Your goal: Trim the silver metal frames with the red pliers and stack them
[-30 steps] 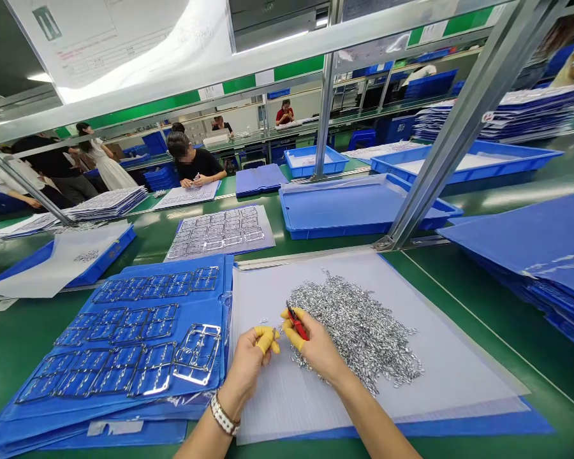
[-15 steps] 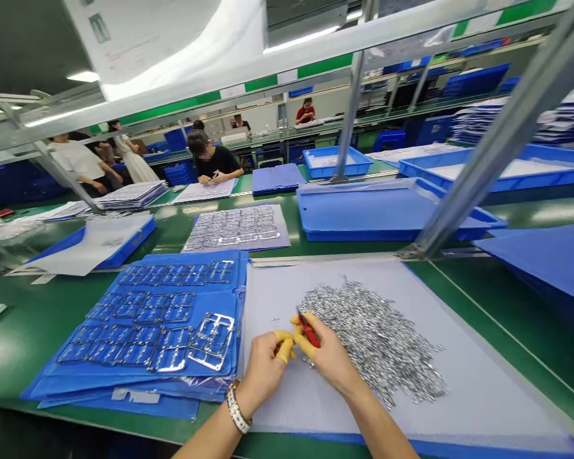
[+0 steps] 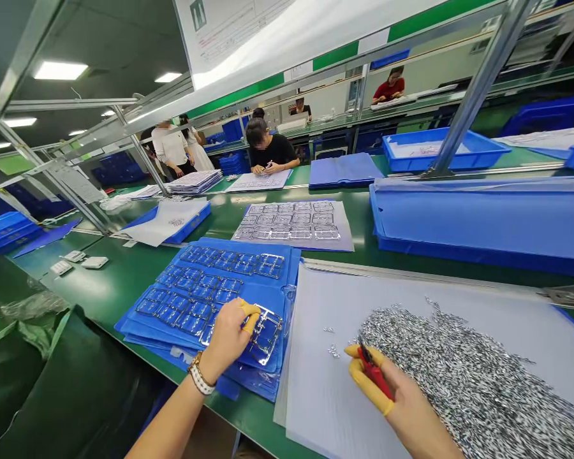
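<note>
My left hand (image 3: 232,328), with yellow finger covers and a wristwatch, is over the right end of the front row of metal frames (image 3: 268,335) on the blue sheets (image 3: 268,287). Its thumb and forefinger are pinched together at that frame; what they hold is too small to make out. My right hand (image 3: 382,376) grips red-handled cutters (image 3: 375,373) above the white sheet (image 3: 316,395). Beside it spreads a large pile of small silvery parts (image 3: 473,370). A few loose parts (image 3: 333,350) lie left of the cutters.
Behind the blue sheets lies a white sheet with more frames (image 3: 291,223). A large blue tray (image 3: 483,223) stands at the back right, near a metal post (image 3: 478,95). Another blue tray (image 3: 191,223) sits at the left. Across the bench a person in black (image 3: 272,153) sits working.
The view has turned left. My left hand has moved away from my right hand, over to the frames on the blue sheets. The cutters remain in my right hand.
</note>
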Available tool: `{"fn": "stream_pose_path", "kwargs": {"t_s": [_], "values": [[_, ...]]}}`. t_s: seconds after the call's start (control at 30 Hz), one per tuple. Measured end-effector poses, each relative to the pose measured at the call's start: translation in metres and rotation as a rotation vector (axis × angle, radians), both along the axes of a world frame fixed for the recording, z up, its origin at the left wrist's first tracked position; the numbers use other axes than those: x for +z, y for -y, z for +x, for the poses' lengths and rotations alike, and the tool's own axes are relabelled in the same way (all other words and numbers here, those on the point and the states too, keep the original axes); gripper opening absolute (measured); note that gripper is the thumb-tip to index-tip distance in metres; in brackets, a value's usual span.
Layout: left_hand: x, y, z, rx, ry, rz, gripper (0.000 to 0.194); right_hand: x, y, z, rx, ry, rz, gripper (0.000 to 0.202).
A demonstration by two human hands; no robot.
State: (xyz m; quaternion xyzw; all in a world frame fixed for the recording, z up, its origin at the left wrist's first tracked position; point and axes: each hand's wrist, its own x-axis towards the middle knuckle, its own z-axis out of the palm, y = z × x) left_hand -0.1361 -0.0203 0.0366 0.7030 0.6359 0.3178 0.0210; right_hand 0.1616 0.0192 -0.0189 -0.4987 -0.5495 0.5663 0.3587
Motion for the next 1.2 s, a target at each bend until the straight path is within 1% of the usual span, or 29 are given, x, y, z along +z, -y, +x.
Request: {"fn": "stream_pose_path", "kwargs": {"t_s": [0.03,0.1,0.17,0.27,0.33,0.4,0.43,0.47,0.53,0.57,0.63,0.7,0.77,0.83,0.87,0.93,1.0,1.03,1.1,1.13,1.2], "values": [[-0.001,-0.002,-0.002,0.003,-0.001,-0.003,0.02,0.0,0.002,0.0,0.01,0.019,0.005,0.052],[-0.003,-0.007,0.006,-0.025,-0.004,-0.003,0.02,0.002,0.005,0.0,0.008,0.035,0.015,0.051],[-0.006,-0.011,0.029,-0.107,-0.037,-0.018,0.021,0.005,0.007,0.001,-0.032,0.024,0.019,0.053],[-0.015,-0.018,0.076,-0.253,-0.143,-0.108,0.019,0.008,0.008,0.004,-0.123,-0.007,0.019,0.057],[-0.023,-0.024,0.101,-0.291,-0.19,-0.171,0.02,0.007,0.009,0.009,-0.13,-0.012,0.015,0.056],[-0.029,-0.029,0.114,-0.286,-0.178,-0.191,0.024,0.005,0.012,0.015,-0.107,-0.013,0.02,0.054],[-0.029,-0.03,0.115,-0.276,-0.148,-0.179,0.028,0.003,0.013,0.019,-0.094,-0.015,0.03,0.052],[-0.028,-0.03,0.112,-0.264,-0.109,-0.158,0.031,0.0,0.014,0.022,-0.078,-0.014,0.043,0.051],[-0.02,-0.028,0.094,-0.238,-0.038,-0.104,0.033,-0.004,0.018,0.029,-0.061,-0.019,0.073,0.049],[-0.014,-0.025,0.08,-0.224,-0.018,-0.078,0.032,-0.007,0.019,0.031,-0.065,-0.031,0.088,0.049],[0.0,-0.016,0.046,-0.186,-0.031,-0.049,0.033,-0.009,0.023,0.035,-0.113,-0.091,0.114,0.051],[0.012,-0.002,0.006,-0.126,-0.087,-0.042,0.034,-0.011,0.028,0.038,-0.18,-0.176,0.142,0.056],[0.02,0.016,-0.032,-0.082,-0.21,-0.113,0.041,-0.011,0.033,0.038,-0.198,-0.228,0.166,0.061],[0.021,0.033,-0.063,-0.062,-0.328,-0.214,0.045,-0.011,0.037,0.036,-0.173,-0.239,0.172,0.062],[0.02,0.041,-0.075,-0.058,-0.374,-0.25,0.047,-0.011,0.038,0.035,-0.155,-0.23,0.162,0.061],[0.016,0.054,-0.088,-0.049,-0.436,-0.297,0.05,-0.013,0.039,0.029,-0.111,-0.172,0.129,0.057],[0.012,0.062,-0.089,-0.034,-0.468,-0.31,0.051,-0.015,0.038,0.021,-0.084,-0.023,0.138,0.051],[0.01,0.065,-0.087,-0.027,-0.474,-0.312,0.05,-0.017,0.037,0.016,-0.087,0.074,0.186,0.048],[0.009,0.065,-0.081,-0.017,-0.466,-0.313,0.047,-0.016,0.033,0.001,-0.079,0.257,0.35,0.041],[0.008,0.065,-0.079,-0.02,-0.45,-0.323,0.047,-0.015,0.03,-0.009,-0.053,0.317,0.454,0.038],[0.008,0.064,-0.078,-0.011,-0.409,-0.328,0.049,-0.008,0.025,-0.033,0.064,0.362,0.661,0.034]]}}
